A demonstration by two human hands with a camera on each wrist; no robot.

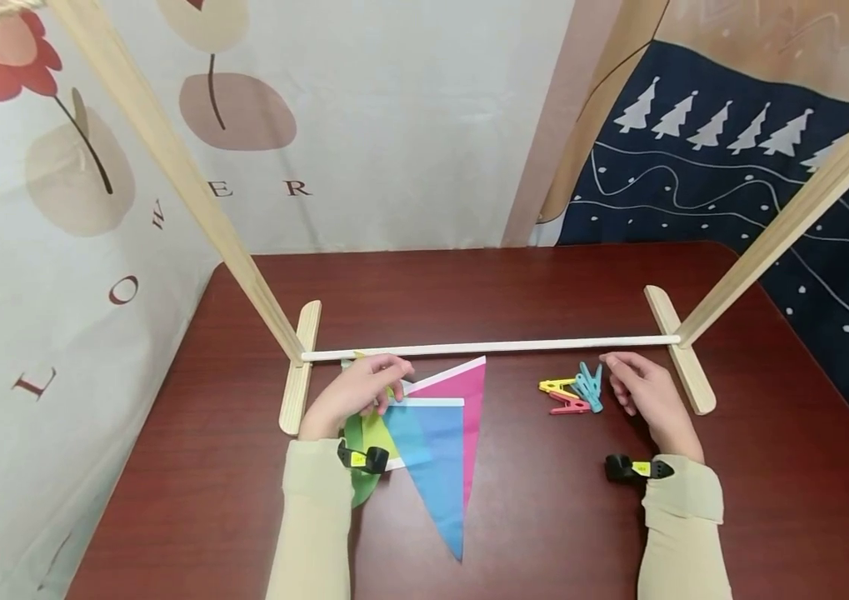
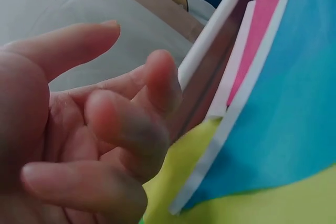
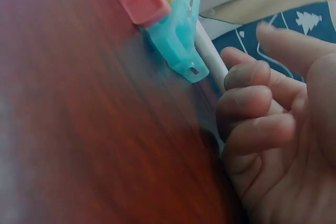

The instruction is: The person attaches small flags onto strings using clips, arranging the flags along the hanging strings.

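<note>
My left hand (image 1: 361,385) hovers at the upper left of a fanned pile of triangular pennant flags, fingers loosely curled around nothing. On top lies a blue pennant (image 1: 435,467) with a white edge strip, over a pink pennant (image 1: 473,400). Yellow-green (image 2: 184,153) and green pennants (image 1: 366,490) show beneath, partly hidden by my left wrist. My right hand (image 1: 645,392), also loosely curled and holding nothing, is just right of a small group of plastic clothespins: blue (image 1: 589,387), yellow (image 1: 557,387) and red (image 1: 570,404).
A wooden frame stands on the dark red table (image 1: 544,517), with a left post (image 1: 192,192), a right post (image 1: 799,208) and flat feet. A white rod (image 1: 491,347) joins the posts low down, behind the flags and clothespins. Printed cloths (image 1: 409,125) hang behind the table.
</note>
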